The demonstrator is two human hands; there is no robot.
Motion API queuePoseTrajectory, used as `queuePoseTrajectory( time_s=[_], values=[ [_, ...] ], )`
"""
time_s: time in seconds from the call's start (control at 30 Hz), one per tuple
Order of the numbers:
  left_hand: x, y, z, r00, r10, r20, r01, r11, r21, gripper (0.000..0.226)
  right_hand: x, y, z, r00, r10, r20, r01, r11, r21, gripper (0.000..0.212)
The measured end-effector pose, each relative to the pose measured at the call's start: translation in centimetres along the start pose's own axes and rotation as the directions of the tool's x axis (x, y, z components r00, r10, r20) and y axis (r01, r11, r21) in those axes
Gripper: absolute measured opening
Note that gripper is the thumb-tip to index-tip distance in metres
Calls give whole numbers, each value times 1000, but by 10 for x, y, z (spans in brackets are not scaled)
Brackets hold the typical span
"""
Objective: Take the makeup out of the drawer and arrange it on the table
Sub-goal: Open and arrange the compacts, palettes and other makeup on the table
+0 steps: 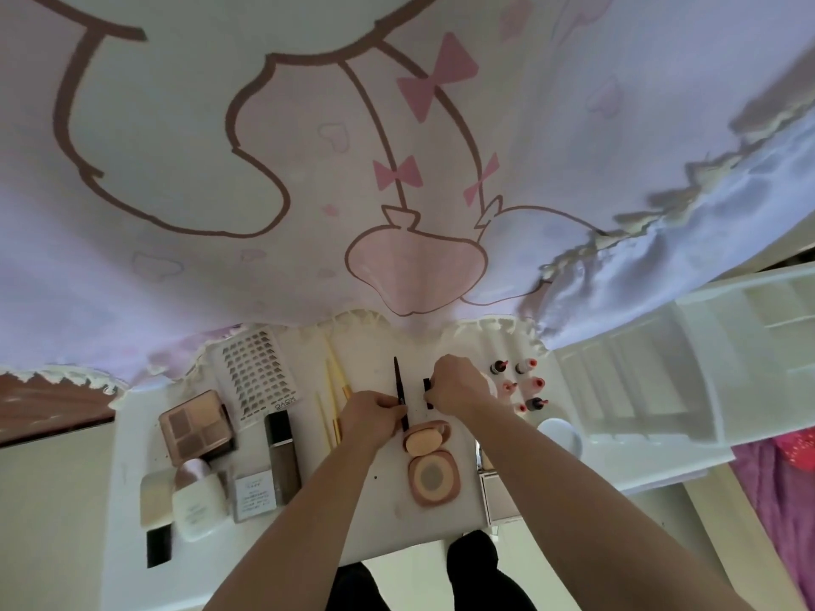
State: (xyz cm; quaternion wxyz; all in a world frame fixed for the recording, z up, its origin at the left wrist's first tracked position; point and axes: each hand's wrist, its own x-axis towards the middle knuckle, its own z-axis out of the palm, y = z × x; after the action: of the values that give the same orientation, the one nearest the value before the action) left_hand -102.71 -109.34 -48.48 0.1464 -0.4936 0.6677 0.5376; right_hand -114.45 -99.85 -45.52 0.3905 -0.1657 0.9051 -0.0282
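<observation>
Mostly hidden under the right grip (456, 383), a small black piece (427, 393) pinched in its curled fingers shows only as a short dark strip, too little to identify, toward the far edge of the white tabletop (397, 522). Just beside it the left grip (372, 415) closes round a slim dark brown makeup pencil (398, 377), which points at the far edge and ends near a round peach powder puff (423, 441).

Mostly hidden under the right hand's (456, 383) grip: short black stick (427, 383). Partly covered by the left hand (372, 416): slim dark pencil (398, 377). Unreadably small: label print on clear square bottle (256, 493).
</observation>
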Motion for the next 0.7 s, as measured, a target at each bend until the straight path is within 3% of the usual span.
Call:
queuePoseTrajectory(
  time_s=[0.17,0.23,0.33,0.47,0.57,0.7],
  values=[
    [-6,0,-4,996,78,-51,-79,997,-21,21,-2,5,1,997,7,-77,-2,998,67,29],
    [-18,4,-15,971,203,-130,-194,978,76,20,-17,4,-7,986,-48,-159,62,995,84,25],
    [-38,5,-43,811,549,-203,-417,786,456,27,-49,3,-21,911,-166,-377,182,983,7,39],
    [-59,10,-86,643,740,-198,-434,565,701,55,-89,5,-29,758,-262,-598,240,964,-118,54],
    [-69,6,-111,604,775,-186,-432,515,740,63,-113,15,-19,659,-256,-707,231,964,-133,59],
    [-86,-10,-118,595,796,-115,-466,458,757,67,-147,26,8,642,-176,-746,194,979,-63,64]
  ],
)
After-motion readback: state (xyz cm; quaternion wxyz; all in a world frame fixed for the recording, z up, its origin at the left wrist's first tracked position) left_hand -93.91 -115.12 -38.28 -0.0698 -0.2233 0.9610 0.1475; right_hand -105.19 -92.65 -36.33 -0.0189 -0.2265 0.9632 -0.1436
